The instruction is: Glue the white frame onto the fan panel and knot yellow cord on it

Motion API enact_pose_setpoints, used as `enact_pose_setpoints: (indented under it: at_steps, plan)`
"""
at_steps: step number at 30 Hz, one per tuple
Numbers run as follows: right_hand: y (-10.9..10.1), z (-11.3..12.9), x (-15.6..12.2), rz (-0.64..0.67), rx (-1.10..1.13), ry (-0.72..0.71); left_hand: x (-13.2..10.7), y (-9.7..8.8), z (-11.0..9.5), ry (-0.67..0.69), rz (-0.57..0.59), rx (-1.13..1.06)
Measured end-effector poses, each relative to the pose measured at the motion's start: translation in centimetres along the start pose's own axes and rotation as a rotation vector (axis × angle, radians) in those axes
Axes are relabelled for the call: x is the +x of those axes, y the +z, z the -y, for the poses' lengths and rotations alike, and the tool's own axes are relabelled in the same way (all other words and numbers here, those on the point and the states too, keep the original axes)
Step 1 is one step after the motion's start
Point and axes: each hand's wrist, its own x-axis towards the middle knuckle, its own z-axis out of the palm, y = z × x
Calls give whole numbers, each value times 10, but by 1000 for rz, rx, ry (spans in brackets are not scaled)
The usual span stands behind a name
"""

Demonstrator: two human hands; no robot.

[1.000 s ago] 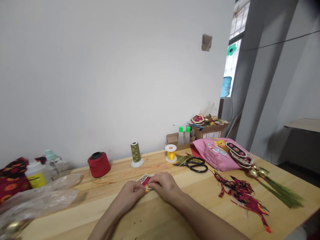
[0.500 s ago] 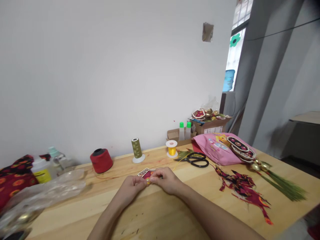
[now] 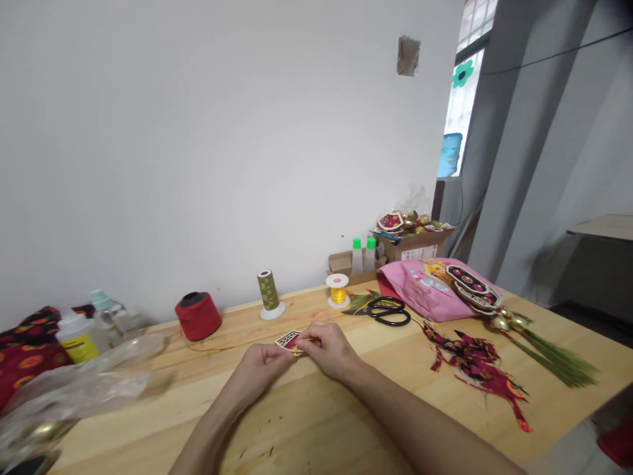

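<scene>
A small flat ornament (image 3: pixel 288 340) with a pale lattice rim and dark red patterned fabric lies between my hands, low in the middle of the head view. Thumb and fingers of my left hand (image 3: pixel 264 369) pinch its near left edge. My right hand (image 3: pixel 329 349) is closed at the ornament's right side, where a bit of yellow cord (image 3: pixel 297 351) shows by the fingertips. Its fingers cover part of the ornament, so the exact grip is partly hidden.
Behind stand a red thread cone (image 3: pixel 198 316), a green thread cone (image 3: pixel 268 290) and a yellow cord spool (image 3: pixel 338 291). Black-handled scissors (image 3: pixel 390 310), a pink bag (image 3: pixel 420 290), fabric scraps (image 3: pixel 475 363) and a green tassel (image 3: pixel 558 356) lie right. Plastic bags (image 3: pixel 99 389) lie left.
My right hand has turned slightly and shifted a little right, with fingers curled more. More of the ornament's lattice rim shows. The view has shifted slightly.
</scene>
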Motion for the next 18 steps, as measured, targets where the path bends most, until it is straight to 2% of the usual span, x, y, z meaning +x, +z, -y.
enact_pose_setpoints:
  at_steps: [5, 10, 14, 18]
  plan:
    - [2, 2, -2, 56, 89, -8, 0, 0, -3, 9, -16, -49]
    - [3, 4, -3, 114, 168, -44, -1, 0, -6, -44, -40, -42]
    - [3, 1, -1, 47, 131, -31, -1, 1, -6, -36, -63, -87]
    - [3, -3, 2, -13, 50, 33, -3, 3, -8, 1, -2, -117]
